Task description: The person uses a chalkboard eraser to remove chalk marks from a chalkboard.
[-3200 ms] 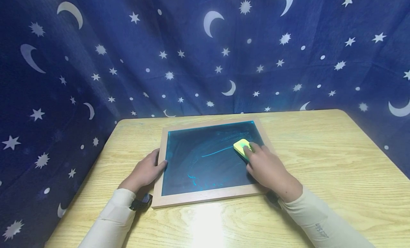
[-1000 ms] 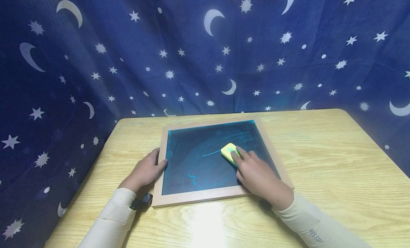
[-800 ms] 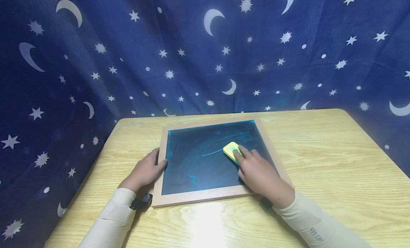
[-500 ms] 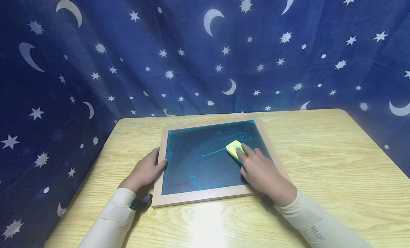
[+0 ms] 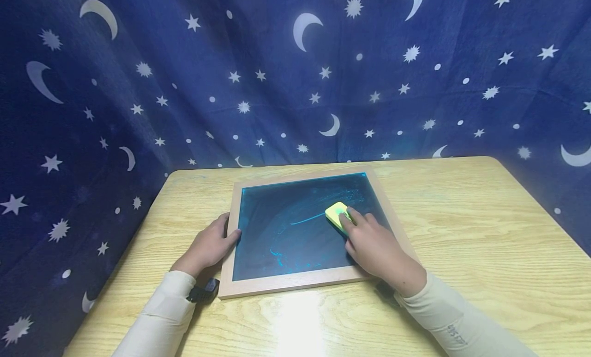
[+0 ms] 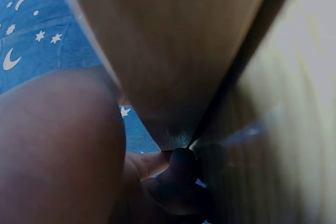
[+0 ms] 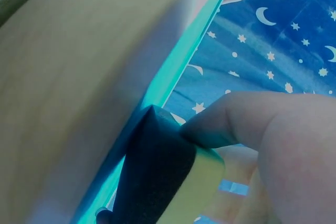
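A small wood-framed chalkboard (image 5: 277, 208) lies on the table, with a thin blue chalk line and blue smudges on its dark surface. My left hand (image 5: 210, 246) grips the frame's left side, thumb on top; in the left wrist view the fingers (image 6: 181, 166) reach the frame's edge near the tabletop. A yellow board eraser (image 5: 335, 211) with a dark felt underside sits on the board's right half, covering the right end of the chalk line. My right hand (image 5: 376, 246) holds it, fingers on its top; the right wrist view shows the thumb (image 7: 212, 127) against the eraser's side.
The pale wooden table (image 5: 471, 218) extends to both sides of the board. Behind it and along the left hangs a dark blue curtain (image 5: 277, 90) with moons and stars. A black wrist device (image 5: 203, 291) sits beside the frame's lower left corner.
Compared with 3.2 seconds ago, the eraser and right hand are a little to the left; since one second ago they have shifted slightly right and away. The left hand and board keep their place.
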`<state>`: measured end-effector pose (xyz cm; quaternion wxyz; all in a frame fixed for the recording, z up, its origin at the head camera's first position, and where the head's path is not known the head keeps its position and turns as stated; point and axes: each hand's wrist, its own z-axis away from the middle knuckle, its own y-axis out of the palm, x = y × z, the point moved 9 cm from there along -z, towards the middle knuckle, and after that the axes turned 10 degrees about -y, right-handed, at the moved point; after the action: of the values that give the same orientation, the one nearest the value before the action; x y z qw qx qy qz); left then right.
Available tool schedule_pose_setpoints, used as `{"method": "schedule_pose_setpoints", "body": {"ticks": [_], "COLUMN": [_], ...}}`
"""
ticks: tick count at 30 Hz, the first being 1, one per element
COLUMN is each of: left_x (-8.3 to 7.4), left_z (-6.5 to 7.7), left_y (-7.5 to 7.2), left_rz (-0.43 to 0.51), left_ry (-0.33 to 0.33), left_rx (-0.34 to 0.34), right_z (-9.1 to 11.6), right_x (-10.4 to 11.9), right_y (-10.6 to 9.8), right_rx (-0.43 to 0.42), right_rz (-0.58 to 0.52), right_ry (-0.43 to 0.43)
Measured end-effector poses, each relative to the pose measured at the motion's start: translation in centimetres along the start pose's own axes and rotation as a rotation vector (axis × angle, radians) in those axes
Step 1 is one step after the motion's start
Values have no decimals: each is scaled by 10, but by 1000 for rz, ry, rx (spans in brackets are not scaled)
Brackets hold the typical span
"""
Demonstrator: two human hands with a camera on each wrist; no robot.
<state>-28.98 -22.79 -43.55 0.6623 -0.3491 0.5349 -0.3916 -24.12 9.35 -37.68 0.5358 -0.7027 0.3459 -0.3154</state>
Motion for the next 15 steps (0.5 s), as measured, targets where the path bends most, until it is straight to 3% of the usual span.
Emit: {"method": "schedule_pose_setpoints", "body": {"ticks": [15], "left_x": [0], "left_z": [0], "left_y": [-1], "left_rz": [-1], "left_ry": [4], "left_rx": [-2], "right_z": [-1], "right_x": [13], "right_y": [2], "right_rx": [23], "right_rz": [16], "right_ry": [-59]}}
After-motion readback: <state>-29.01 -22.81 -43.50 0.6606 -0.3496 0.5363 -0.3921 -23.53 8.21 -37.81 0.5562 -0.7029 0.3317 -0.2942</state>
